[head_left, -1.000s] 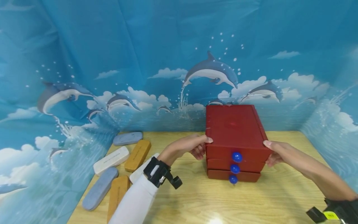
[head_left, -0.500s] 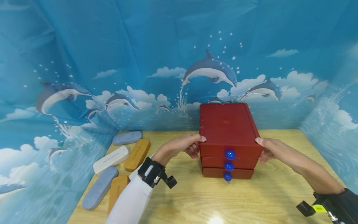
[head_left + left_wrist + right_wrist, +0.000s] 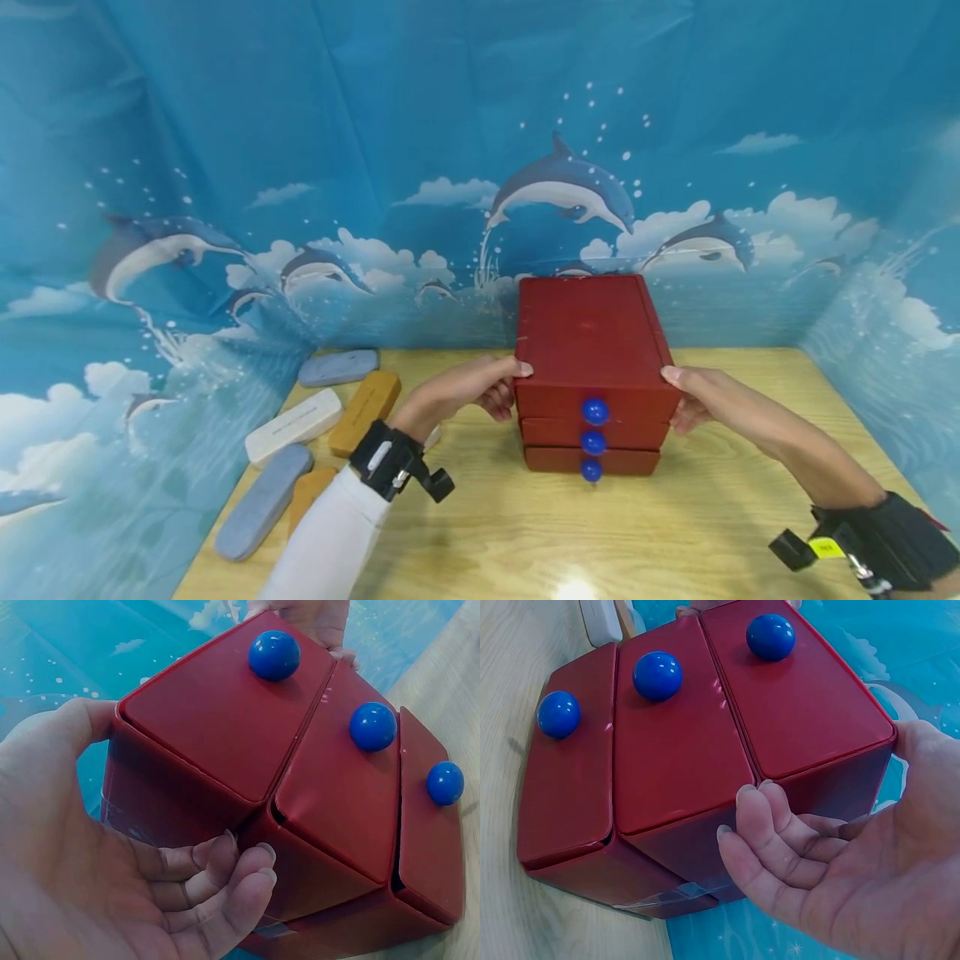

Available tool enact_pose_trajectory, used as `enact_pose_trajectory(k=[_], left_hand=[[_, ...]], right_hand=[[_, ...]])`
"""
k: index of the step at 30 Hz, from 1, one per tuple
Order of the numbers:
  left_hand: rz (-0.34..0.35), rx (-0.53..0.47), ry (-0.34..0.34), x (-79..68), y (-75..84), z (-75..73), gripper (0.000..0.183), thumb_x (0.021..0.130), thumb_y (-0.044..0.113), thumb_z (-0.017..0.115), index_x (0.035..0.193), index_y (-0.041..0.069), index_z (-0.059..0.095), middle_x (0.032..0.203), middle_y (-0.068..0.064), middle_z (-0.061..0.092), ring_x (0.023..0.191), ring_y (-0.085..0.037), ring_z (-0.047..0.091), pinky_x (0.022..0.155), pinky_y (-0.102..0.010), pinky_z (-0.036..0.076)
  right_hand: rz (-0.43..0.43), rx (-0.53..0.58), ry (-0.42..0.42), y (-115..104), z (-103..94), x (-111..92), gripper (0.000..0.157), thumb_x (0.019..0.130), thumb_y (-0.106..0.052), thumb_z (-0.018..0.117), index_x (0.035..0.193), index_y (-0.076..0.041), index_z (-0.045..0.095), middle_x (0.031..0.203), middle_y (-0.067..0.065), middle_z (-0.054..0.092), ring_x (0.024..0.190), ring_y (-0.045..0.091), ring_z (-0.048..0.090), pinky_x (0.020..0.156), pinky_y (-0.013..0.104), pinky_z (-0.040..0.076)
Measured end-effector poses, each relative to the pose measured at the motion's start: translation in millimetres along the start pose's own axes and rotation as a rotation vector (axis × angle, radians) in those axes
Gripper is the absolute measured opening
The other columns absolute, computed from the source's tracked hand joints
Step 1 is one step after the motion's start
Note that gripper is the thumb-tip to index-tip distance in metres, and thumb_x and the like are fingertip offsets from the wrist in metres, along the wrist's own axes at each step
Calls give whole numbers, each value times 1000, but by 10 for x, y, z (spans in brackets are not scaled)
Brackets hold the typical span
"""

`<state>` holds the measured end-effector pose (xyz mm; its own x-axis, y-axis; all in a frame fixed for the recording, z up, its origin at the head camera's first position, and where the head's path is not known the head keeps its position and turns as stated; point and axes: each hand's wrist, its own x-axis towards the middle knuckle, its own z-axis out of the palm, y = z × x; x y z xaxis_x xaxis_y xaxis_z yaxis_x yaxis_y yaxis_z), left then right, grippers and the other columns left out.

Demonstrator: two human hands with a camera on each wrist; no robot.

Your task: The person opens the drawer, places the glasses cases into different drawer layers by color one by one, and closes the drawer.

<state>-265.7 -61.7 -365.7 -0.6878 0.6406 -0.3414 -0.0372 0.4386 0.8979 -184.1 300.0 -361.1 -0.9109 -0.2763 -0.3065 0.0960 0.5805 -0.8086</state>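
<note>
A dark red box of three stacked drawers (image 3: 588, 329) stands toward the back of the table, right of centre in the head view. Each drawer front carries a round blue knob, such as the top knob (image 3: 596, 411). At the box's left front, my left hand (image 3: 476, 387) grips the upper edge, thumb on top and the other fingers curled against the side. My right hand (image 3: 708, 398) holds the opposite upper edge the same way. The left wrist view shows the left fingertips (image 3: 259, 859) near the seam between upper and middle drawers. All drawers look closed or nearly so.
On the wooden table (image 3: 480, 533), several oblong cases lie at the left: grey (image 3: 266, 500), white (image 3: 294, 427) and tan (image 3: 366, 412). Some are partly hidden by my left arm. A blue dolphin-printed cloth (image 3: 420, 125) hangs behind and beside the table.
The red drawer box has slid left across the table, with both hands moving along on its sides. The cases stay in place, and my left arm now covers more of them.
</note>
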Motion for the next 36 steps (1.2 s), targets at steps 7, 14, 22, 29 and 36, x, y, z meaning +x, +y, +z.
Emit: enact_pose_trajectory(k=[7,14,22,29,36], left_hand=[[-8,-6,17,-30,-29,-64,44,96,52,53,82,11,62,73,-3,63,68,-14,70,78,-36,63],[-27,-15,24,-50,-41,-121,43,97,51,53,85,11,61,75,-2,63,68,-14,69,74,-30,62],[-28,-13,18,-111,-93,-174,41,98,51,51,88,12,61,76,-3,65,69,-14,69,77,-34,62],[-11,-17,21,-125,-115,-232,41,99,50,48,89,12,61,76,-2,65,69,-15,69,79,-37,62],[-27,-9,18,-132,-128,-265,43,98,50,48,97,10,62,78,-2,65,72,-17,68,77,-33,61]], right_hand=[[-35,20,0,-29,34,62,73,112,-48,31,147,15,39,92,9,66,87,25,72,87,30,59],[-38,11,9,-69,68,120,69,112,-49,30,139,13,47,91,9,67,86,23,71,87,32,59],[-37,13,-12,-120,116,164,74,111,-50,31,149,14,37,95,10,65,90,25,71,92,38,60],[-49,21,-17,-163,133,206,73,111,-51,31,146,13,39,94,10,64,89,23,71,92,38,60],[-61,45,-12,-188,170,241,69,111,-49,33,139,13,44,91,10,63,86,21,72,88,37,62]])
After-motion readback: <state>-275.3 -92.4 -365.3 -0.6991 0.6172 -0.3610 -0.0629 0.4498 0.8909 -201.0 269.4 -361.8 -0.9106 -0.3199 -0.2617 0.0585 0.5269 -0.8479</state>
